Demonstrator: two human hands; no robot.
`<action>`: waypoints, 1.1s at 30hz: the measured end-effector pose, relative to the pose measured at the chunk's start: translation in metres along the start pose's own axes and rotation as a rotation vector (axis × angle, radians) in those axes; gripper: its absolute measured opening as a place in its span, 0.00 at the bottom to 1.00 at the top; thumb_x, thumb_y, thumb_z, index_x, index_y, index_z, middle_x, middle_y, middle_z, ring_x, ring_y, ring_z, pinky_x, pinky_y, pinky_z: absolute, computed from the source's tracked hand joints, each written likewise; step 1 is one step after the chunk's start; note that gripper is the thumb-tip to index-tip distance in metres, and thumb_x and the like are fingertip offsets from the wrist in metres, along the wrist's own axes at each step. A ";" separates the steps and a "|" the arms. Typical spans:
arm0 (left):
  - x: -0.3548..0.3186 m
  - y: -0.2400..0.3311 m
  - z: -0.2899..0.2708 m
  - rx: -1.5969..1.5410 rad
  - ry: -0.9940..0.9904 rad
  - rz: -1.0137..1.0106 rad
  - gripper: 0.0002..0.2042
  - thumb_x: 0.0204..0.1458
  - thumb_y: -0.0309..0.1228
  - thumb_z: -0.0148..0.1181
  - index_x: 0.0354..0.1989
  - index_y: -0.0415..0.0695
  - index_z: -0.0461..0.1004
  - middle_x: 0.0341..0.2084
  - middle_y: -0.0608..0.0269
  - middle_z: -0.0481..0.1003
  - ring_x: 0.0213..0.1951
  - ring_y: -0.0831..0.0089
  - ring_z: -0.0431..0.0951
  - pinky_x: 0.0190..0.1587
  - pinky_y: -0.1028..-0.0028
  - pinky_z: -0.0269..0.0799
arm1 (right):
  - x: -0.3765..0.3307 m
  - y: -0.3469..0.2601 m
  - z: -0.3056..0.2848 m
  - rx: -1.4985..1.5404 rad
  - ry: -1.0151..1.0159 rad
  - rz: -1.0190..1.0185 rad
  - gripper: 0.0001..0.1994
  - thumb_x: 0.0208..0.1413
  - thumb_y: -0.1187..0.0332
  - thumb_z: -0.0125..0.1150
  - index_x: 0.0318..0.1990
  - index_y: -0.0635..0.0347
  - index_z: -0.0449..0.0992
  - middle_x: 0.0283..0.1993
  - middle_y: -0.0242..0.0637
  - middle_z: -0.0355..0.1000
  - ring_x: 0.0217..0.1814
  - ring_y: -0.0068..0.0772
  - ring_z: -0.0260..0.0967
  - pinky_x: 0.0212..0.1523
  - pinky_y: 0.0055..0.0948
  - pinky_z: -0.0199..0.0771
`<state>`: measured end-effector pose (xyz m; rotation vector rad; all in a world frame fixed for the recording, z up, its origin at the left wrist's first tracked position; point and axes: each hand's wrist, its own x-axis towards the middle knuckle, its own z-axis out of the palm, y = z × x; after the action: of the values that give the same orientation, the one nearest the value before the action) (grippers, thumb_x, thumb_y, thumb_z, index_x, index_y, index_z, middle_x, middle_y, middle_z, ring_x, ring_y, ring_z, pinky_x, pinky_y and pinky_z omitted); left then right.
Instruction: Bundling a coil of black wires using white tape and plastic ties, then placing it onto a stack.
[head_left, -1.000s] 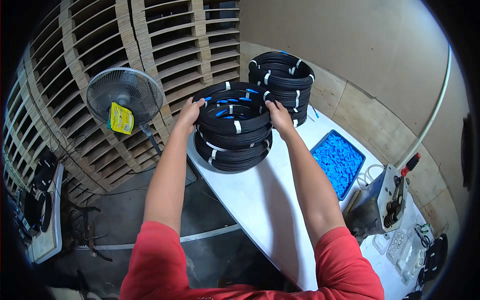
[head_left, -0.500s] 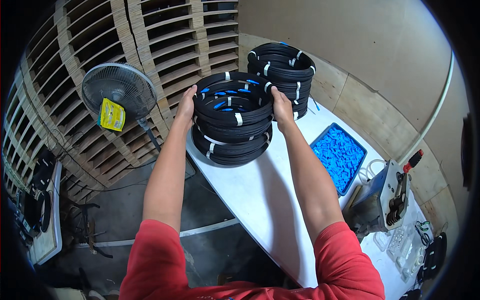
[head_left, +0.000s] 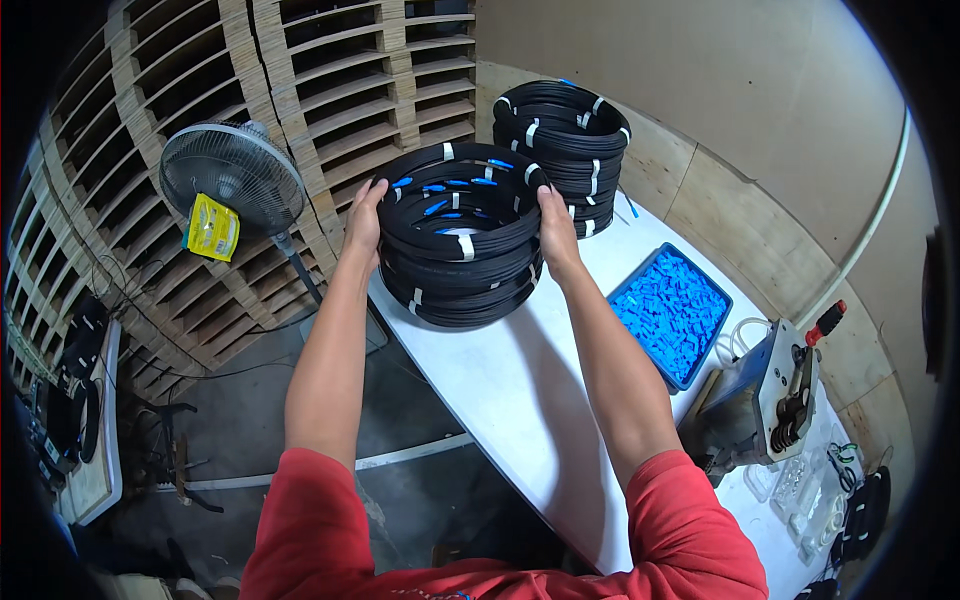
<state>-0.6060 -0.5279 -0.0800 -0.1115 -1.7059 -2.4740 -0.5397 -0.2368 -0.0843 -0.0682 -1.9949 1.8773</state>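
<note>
My left hand (head_left: pixel 364 220) and my right hand (head_left: pixel 558 228) hold opposite sides of the upper part of a stack of black cable coils (head_left: pixel 450 275). Fingers wrap over the outer edge of the top coils, partly hidden behind them. White tape bands tie the coils, and several blue connectors (head_left: pixel 435 208) show inside the ring. The lower coils are close beneath the held ones, on the white table (head_left: pixel 480 390). Just behind my right hand stands a second, taller stack of black coils (head_left: pixel 592 150), also banded in white.
On the table's right lie a blue tray (head_left: pixel 729 312) full of small blue pieces (head_left: pixel 670 315) and a metal bench device (head_left: pixel 745 405) with a red handle (head_left: pixel 827 322). A standing fan (head_left: pixel 235 175) with a yellow pouch (head_left: pixel 212 228) is at left, before wooden pallets (head_left: pixel 345 100).
The held upper coils have come down slightly and to the left, and the gap above the lower coils has narrowed. Both hands keep their hold.
</note>
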 end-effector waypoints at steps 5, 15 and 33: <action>-0.009 -0.004 0.004 -0.062 -0.111 0.001 0.33 0.64 0.58 0.46 0.66 0.43 0.67 0.61 0.53 0.72 0.59 0.58 0.74 0.64 0.62 0.68 | 0.010 0.020 -0.004 0.323 -0.114 0.043 0.42 0.69 0.36 0.39 0.73 0.69 0.55 0.75 0.49 0.56 0.77 0.39 0.51 0.76 0.31 0.44; -0.043 -0.039 -0.003 -0.096 0.034 0.077 0.48 0.60 0.69 0.42 0.75 0.39 0.52 0.73 0.51 0.55 0.73 0.58 0.55 0.74 0.65 0.47 | -0.042 0.036 0.024 0.190 0.066 -0.024 0.41 0.70 0.34 0.28 0.73 0.62 0.59 0.74 0.48 0.59 0.76 0.42 0.53 0.76 0.32 0.45; -0.041 -0.045 0.016 -0.156 0.042 0.055 0.43 0.62 0.68 0.39 0.74 0.43 0.55 0.70 0.54 0.61 0.70 0.58 0.60 0.72 0.62 0.53 | 0.003 0.084 0.020 0.347 0.014 0.051 0.40 0.70 0.38 0.34 0.74 0.67 0.54 0.76 0.48 0.54 0.78 0.42 0.50 0.76 0.31 0.43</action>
<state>-0.5723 -0.4947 -0.1215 -0.1192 -1.4722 -2.5473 -0.5688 -0.2467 -0.1651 -0.0345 -1.6440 2.2201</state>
